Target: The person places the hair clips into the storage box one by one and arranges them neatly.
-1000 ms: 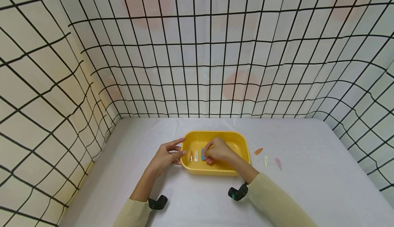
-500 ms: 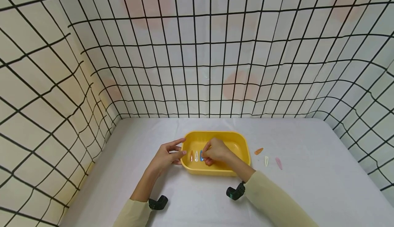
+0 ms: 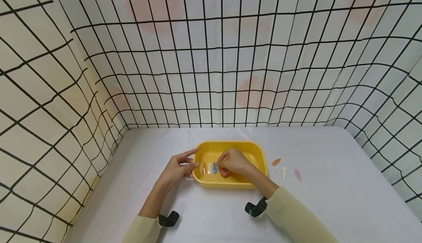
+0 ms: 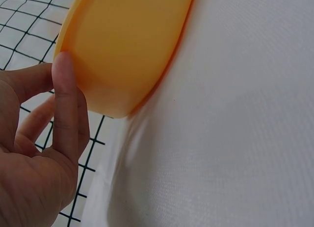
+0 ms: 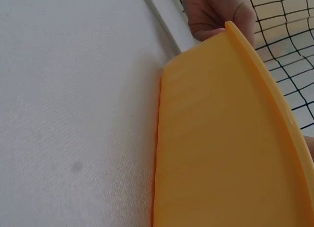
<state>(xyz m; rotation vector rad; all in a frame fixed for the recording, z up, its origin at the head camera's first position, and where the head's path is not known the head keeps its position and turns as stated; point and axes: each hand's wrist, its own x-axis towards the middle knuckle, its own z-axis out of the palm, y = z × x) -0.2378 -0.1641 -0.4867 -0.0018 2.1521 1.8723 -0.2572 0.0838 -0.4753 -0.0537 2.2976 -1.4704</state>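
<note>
A yellow tray point(image 3: 227, 185) stands on the white cloth in the head view. My left hand point(image 3: 178, 167) holds its left rim, with the thumb at the rim; the left wrist view shows the same hand point(image 4: 46, 134) at the tray's end. Inside the tray an orange hair clip point(image 3: 204, 168), a white hair clip point(image 3: 209, 168) and a blue hair clip point(image 3: 215, 168) lie side by side. My right hand point(image 3: 234, 161) reaches into the tray, its curled fingertips pinching at the right edge of the blue clip. The right wrist view hides these fingertips behind the tray wall point(image 5: 221, 138).
Right of the tray, on the cloth, lie another orange hair clip point(image 3: 276, 161), another white hair clip point(image 3: 284, 172) and a pink hair clip point(image 3: 298, 175). A black wire grid point(image 3: 222, 73) rises behind the table and along both sides.
The blue hair clip has shifted slightly left, nearer the white one, and more of it shows beside my right fingertips. My left hand stays at the rim.
</note>
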